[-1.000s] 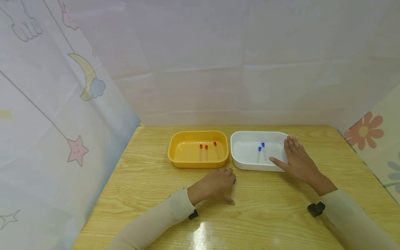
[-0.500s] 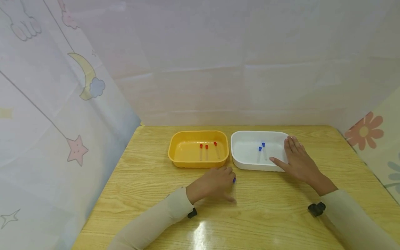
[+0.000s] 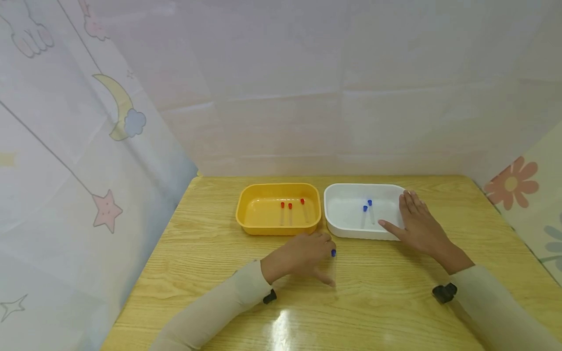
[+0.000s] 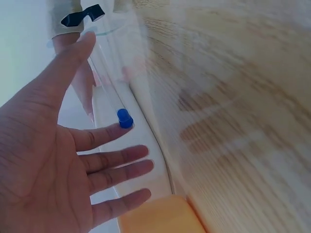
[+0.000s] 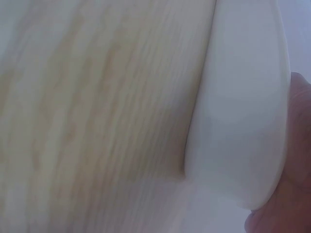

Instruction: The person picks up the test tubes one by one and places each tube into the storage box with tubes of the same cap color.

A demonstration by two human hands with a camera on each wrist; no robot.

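My left hand [image 3: 303, 254] is above the table in front of the trays. Between its thumb and index finger it holds a clear test tube with a blue cap [image 4: 125, 118] lengthwise; the other fingers extend straight. My right hand [image 3: 419, 226] rests on the right end of the white tray [image 3: 351, 234], fingers straight and thumb spread over the front rim. Two more blue-capped test tubes [image 3: 370, 203] lie inside that tray. To its left stands the yellow tray [image 3: 259, 230], holding three red-capped test tubes [image 3: 290, 206].
The wooden table [image 3: 197, 263] has its back edge just behind both trays, which stand side by side with a narrow gap. A pale printed curtain [image 3: 281, 122] hangs behind and along both sides. Dark wrist devices [image 3: 444, 293] sit under the sleeves.
My left hand has lifted slightly and shifted a little to the right with the blue-capped test tube, whose cap shows more. The right hand and both trays have stayed in place.
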